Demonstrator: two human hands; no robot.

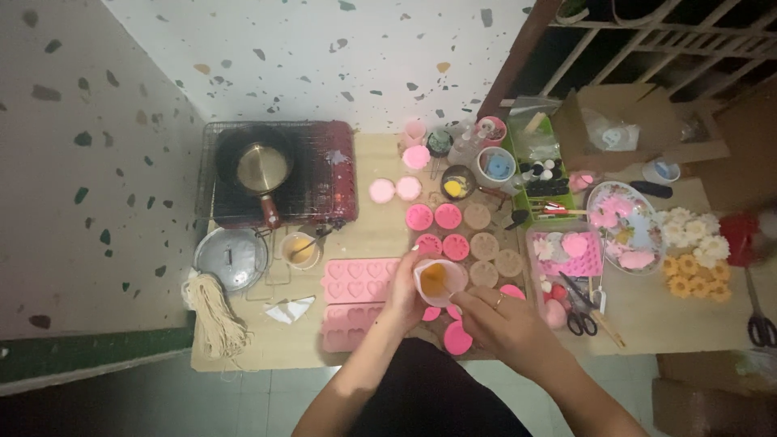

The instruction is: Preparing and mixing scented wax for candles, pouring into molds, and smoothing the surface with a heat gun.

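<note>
My left hand grips a small translucent measuring cup with amber liquid in it, held over the board. My right hand reaches in from the right, its fingers at the cup's lower edge; a ring shows on one finger. Whether it holds anything small I cannot tell. Under the hands lie two pink heart-cavity silicone moulds and several round pink moulds. Some round moulds hold beige filling.
A small pot sits on a red portable stove at the back left, with a metal lid and a wick bundle nearby. To the right: green tray, scissors, plate of pink shapes, flower shapes.
</note>
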